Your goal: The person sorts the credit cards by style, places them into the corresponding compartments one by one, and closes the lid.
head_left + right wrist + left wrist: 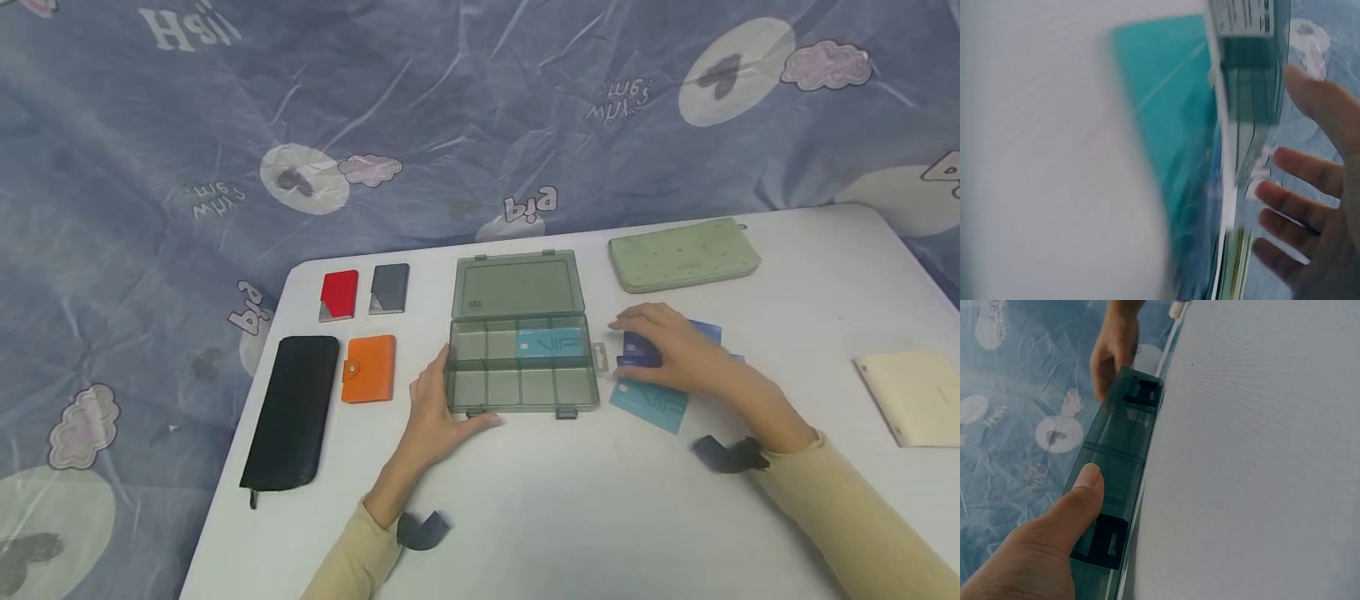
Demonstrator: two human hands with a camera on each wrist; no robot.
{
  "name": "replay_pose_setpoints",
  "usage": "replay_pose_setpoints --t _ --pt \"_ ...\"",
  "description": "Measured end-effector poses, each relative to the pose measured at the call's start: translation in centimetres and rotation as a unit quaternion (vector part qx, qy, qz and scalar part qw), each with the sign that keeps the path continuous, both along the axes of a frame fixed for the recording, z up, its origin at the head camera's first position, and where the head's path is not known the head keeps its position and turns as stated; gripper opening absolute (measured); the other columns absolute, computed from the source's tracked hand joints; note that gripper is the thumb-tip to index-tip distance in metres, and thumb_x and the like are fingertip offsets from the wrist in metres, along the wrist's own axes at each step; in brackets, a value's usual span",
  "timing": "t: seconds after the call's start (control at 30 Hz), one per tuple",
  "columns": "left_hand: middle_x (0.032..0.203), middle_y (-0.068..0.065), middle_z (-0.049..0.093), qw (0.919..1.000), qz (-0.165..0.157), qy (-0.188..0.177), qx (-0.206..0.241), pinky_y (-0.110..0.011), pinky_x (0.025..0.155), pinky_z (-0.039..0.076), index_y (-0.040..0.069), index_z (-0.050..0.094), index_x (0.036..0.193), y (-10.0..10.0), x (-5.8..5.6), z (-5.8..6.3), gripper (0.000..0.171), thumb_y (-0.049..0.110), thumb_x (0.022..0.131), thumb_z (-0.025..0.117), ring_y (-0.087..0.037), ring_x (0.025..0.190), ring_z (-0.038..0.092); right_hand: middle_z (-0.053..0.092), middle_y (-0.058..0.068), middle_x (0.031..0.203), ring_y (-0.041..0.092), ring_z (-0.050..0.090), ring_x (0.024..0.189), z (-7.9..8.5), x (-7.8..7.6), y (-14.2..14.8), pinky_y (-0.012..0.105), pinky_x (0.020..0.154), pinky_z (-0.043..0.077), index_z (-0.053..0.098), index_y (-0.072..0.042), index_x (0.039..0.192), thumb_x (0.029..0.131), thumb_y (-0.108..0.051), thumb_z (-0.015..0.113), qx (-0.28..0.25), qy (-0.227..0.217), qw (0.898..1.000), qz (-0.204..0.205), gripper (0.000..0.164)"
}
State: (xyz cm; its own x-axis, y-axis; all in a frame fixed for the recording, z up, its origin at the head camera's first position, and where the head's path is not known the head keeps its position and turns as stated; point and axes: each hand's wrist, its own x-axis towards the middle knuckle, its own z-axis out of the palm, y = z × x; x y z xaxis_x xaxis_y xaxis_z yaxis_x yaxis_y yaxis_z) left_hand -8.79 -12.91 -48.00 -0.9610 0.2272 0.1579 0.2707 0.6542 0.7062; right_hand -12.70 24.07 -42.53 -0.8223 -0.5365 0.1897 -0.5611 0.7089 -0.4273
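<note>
A translucent grey-green compartment box (501, 385) lies with its lid (520, 285) folded back. One light-blue card (550, 342) printed VIP lies in its upper right part. My left hand (435, 421) rests against the box's front left corner, fingers along the left side and the straight thumb (1082, 494) on the front wall near a latch. Over several cards to the right hovers my right hand (671, 346), fingers spread and holding nothing in the right wrist view. Dark blue cards (707, 332) lie partly under it, with a light-blue card (651, 405) in front.
A green zip wallet (684, 256) lies at the back right, a cream notebook (911, 398) at the far right. Left of the box are a red card case (340, 294), a grey card case (389, 288), an orange snap card holder (369, 369) and a black zip wallet (292, 412).
</note>
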Motion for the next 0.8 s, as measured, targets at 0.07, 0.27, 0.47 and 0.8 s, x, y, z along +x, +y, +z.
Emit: replay_pose_setpoints --t 0.07,0.27,0.47,0.8 --pt "0.148 -0.007 0.03 1.0 -0.002 0.0 -0.002 -0.046 0.105 0.018 0.014 0.011 0.149 0.1 0.0 0.0 0.118 0.061 0.062 0.077 -0.02 0.13 0.029 0.049 0.013 0.126 0.035 0.04 0.12 -0.3 1.1 1.4 0.055 0.097 0.033 0.054 -0.008 0.126 0.066 -0.043 0.081 0.024 -0.02 0.999 -0.013 0.075" --pt "0.147 -0.009 0.031 0.9999 -0.002 0.01 -0.005 -0.049 0.105 0.019 0.013 0.012 0.149 0.1 0.1 0.0 0.119 0.059 0.061 0.078 -0.024 0.13 0.029 0.032 0.02 0.142 0.043 0.031 0.127 -0.9 3.3 3.5 0.064 0.096 0.029 0.041 -0.007 0.137 0.051 -0.071 0.075 0.092 -0.063 0.993 -0.027 0.112" --pt "0.148 -0.009 0.03 1.0 0.002 0.007 -0.003 -0.05 0.105 0.018 0.012 0.012 0.149 -0.1 0.2 -0.1 0.119 0.06 0.062 0.077 -0.025 0.131 0.028 0.034 0.018 0.143 0.041 0.031 0.129 -0.9 3.1 3.8 0.06 0.097 0.031 0.045 -0.008 0.136 0.068 -0.049 0.078 0.081 -0.057 0.995 -0.025 0.086" --pt "0.148 -0.008 0.03 1.0 0.002 0.007 -0.003 -0.048 0.106 0.018 0.016 0.011 0.149 0.0 0.2 -0.1 0.119 0.062 0.061 0.076 -0.023 0.131 0.028 0.045 0.017 0.134 0.039 0.039 0.124 -0.6 2.6 3.6 0.055 0.095 0.035 0.056 -0.009 0.125 0.075 -0.037 0.076 0.075 -0.006 0.997 -0.017 0.06"
